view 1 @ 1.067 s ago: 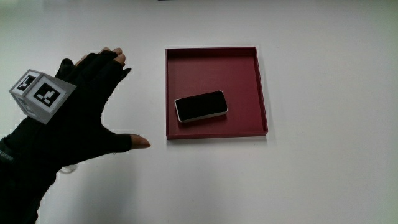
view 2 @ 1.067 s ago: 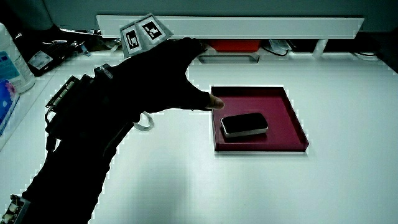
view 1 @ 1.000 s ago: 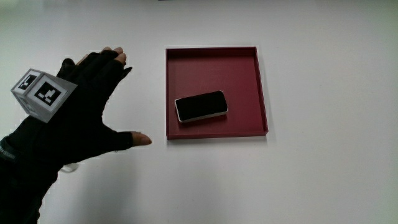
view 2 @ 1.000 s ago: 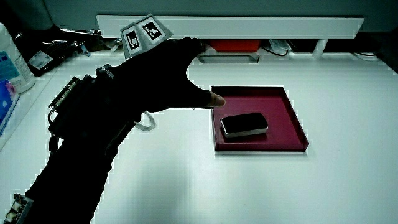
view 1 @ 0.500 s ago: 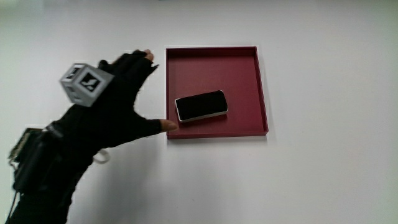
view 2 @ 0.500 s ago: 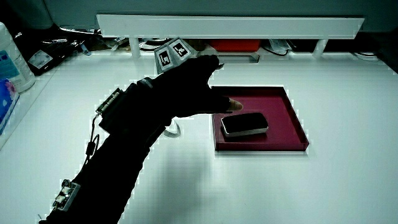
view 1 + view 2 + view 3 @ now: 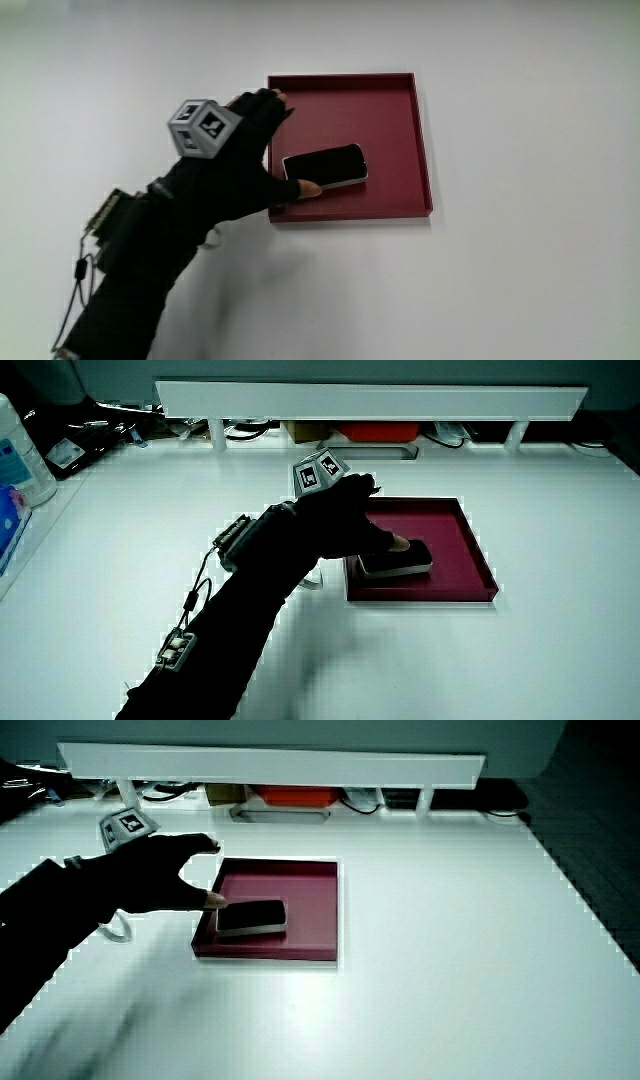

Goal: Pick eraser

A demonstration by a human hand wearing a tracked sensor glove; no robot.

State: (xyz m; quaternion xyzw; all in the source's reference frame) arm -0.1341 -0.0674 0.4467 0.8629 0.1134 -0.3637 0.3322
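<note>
Now my hand (image 7: 235, 165) has come in from the bench (image 7: 520, 290) to the red tray (image 7: 420, 140), fingers spread, thumb touching the eraser (image 7: 325, 169), nothing gripped yet

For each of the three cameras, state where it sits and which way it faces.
Main view: above the table, looking straight down on the red tray, the eraser and the hand.
Side view: on the person's side, facing forward and down toward the partition; hand and forearm show.
Side view: the same facing from another spot; hand at the tray.
All share tray, eraser and hand.
</note>
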